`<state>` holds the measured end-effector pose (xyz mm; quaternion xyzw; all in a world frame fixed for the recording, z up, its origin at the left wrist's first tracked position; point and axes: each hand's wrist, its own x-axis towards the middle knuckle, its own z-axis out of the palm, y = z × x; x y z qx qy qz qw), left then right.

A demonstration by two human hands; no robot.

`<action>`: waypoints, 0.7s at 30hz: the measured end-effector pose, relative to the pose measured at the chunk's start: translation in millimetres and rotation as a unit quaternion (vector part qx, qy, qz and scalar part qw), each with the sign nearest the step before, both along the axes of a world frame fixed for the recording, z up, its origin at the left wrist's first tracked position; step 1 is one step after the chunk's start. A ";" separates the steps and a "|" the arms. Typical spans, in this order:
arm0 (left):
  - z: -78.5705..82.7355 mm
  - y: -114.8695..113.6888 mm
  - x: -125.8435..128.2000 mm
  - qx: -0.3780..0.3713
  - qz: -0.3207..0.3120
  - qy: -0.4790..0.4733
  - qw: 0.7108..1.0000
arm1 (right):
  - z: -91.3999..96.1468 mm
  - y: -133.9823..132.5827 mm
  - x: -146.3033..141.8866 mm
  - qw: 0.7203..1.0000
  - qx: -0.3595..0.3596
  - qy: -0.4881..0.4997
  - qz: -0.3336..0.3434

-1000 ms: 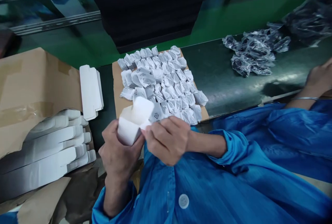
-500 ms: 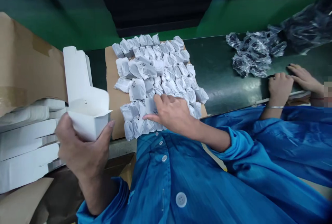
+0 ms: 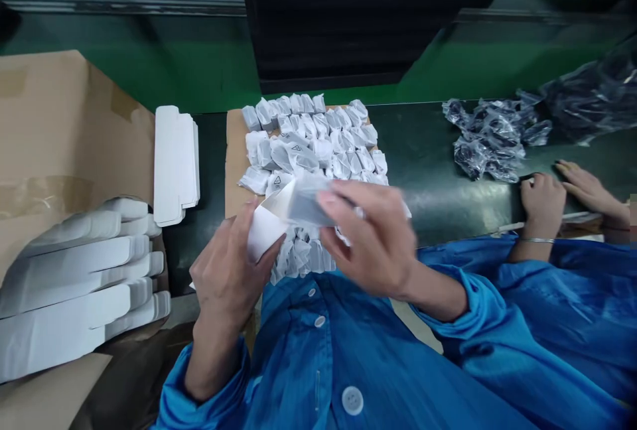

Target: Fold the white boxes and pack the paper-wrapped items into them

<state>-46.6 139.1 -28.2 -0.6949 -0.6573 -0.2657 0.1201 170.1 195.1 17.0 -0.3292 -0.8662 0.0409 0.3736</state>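
Observation:
My left hand is closed around a small white cardboard box, tilted with its open end to the right. In my right hand is a small packet in white, see-through wrapping, its inside showing grey. The packet's left end is at the mouth of the box; motion blur hides how far in it is. Beneath and beyond both hands lie rows of similar wrapped packets on a cardboard sheet. My hands cover part of those rows.
Left, a large brown carton holds flat white boxes, with more flat boxes stacked beside it. A black bin stands behind. Clear plastic-wrapped items lie right, near a co-worker's hands.
My right hand has lifted a wrapped packet from the rows to the box. My left hand has brought the box rightward and tipped it toward the packet. The view has shifted.

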 end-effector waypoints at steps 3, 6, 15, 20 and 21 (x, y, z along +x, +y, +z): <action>3.2 -0.7 0.5 0.020 -0.026 0.029 0.999 | -1.8 8.2 -6.9 0.989 0.084 -0.085 0.085; 4.8 -1.6 -3.2 0.013 -0.076 0.080 0.994 | 7.8 24.3 2.1 0.969 -0.001 -0.149 0.196; 5.1 1.8 -1.2 0.050 -0.069 0.062 0.994 | 1.4 14.6 -10.8 0.989 -0.047 0.011 0.140; 6.6 5.3 18.2 0.089 -0.036 0.085 0.992 | -10.5 -4.8 -32.8 0.980 -0.116 0.058 0.150; 9.3 6.2 23.8 0.086 -0.036 0.083 0.992 | -7.7 -3.7 -31.0 0.980 -0.136 0.080 0.123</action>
